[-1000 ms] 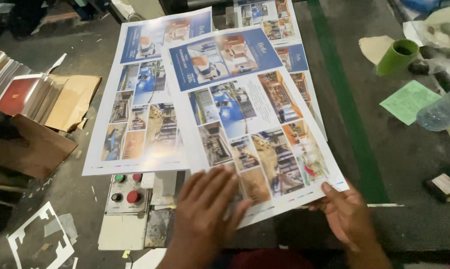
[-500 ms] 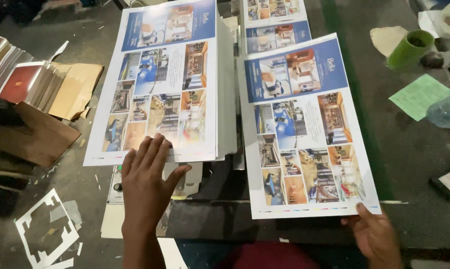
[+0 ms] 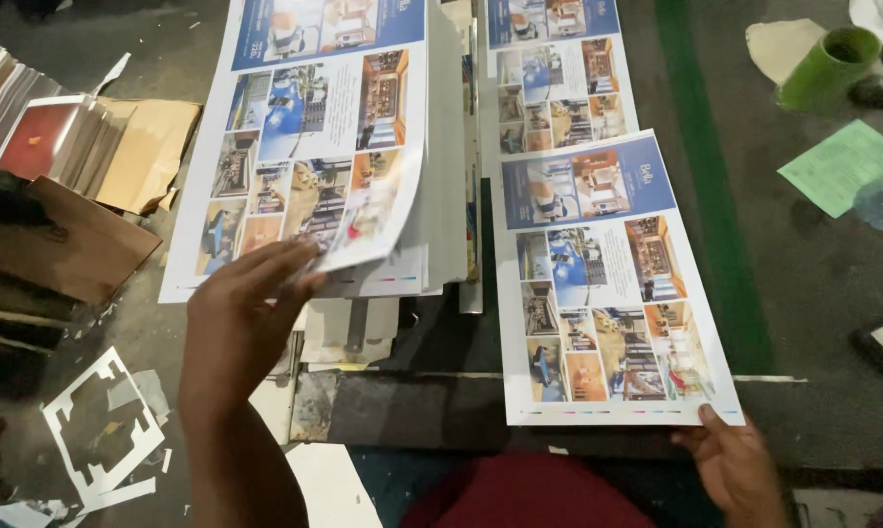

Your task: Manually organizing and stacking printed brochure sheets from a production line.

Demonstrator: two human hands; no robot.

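Where the head view looks down on a dark desk (image 3: 813,293), it records two lots of printed sheets side by side. Left lot: a thick stack of printed sheets (image 3: 363,147), long axis running away from the person, its top sheet curled upward at the near right corner. The left hand (image 3: 241,313) lies with fingers spread at that lifted corner, touching the sheet's underside edge; whether it pinches the sheet cannot be told. Right lot: a single printed sheet (image 3: 603,284), flat, long axis likewise pointing away from the person and tilted slightly leftward at the far end, header band farthest. The right hand (image 3: 730,460) pinches its near right corner, thumb on top. The two hands are well apart.

Handling, as a judgement: the sheets look light, thin, glossy and limp, likely to slide on one another and crease if bent; corners and near edges offer the best hold.

Also listed: a green cup (image 3: 832,64), a pale green paper slip (image 3: 842,166), brown cardboard (image 3: 65,240) at left, white offcuts (image 3: 99,420) on the floor.
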